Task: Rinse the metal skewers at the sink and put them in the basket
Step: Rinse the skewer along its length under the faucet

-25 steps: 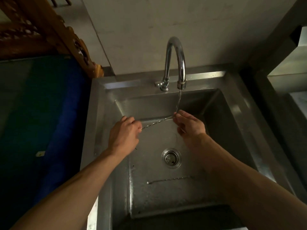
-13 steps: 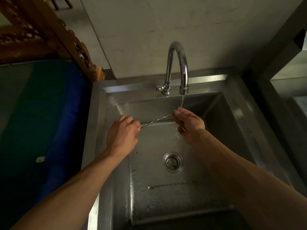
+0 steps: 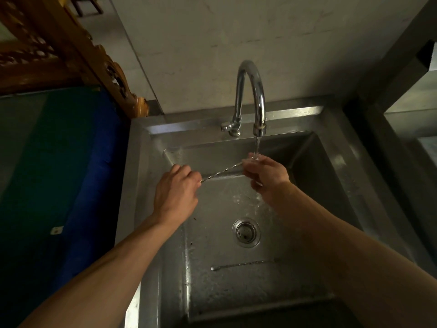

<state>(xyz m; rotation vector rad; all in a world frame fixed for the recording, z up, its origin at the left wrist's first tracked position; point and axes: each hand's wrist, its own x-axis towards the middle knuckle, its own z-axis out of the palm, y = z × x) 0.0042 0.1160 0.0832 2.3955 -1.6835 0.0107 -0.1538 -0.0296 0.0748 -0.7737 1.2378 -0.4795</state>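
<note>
— What have the hands got hold of?

— One twisted metal skewer (image 3: 221, 172), stretched between them over the sink (image 3: 146, 185). The left hand (image 3: 175, 192) has its fingers (image 3: 189, 178) curled tight around the near-left end, knuckles up. The right hand (image 3: 266, 175) pinches the other end between thumb and fingers (image 3: 249, 163), closed on the metal.

— And the water?

— A thin stream (image 3: 257, 145) drops from the curved tap (image 3: 250, 95) and lands right on the right fingers, where they meet the skewer. It splashes down past that hand into the basin just below it.

— How does the skewer lie?

— Tilted: lower at the left fingers, rising toward the right ones, with the bare middle stretch showing between the two hands.

— Anything in the sink itself?

— A second skewer (image 3: 243, 265) lies flat on the wet bottom, well below both hands and nearer the person, running left to right. Between it and the right fingers sits the round drain (image 3: 246, 233). The floor of the basin is beaded with drops.

— Is the basket anywhere?

— I cannot see one in this view.

— What's off to the left of the left fingers?

— A dark blue and green surface (image 3: 59, 162) beside the sink's rim, and above it a carved wooden frame (image 3: 71, 50) leaning against the pale wall (image 3: 212, 31).
</note>
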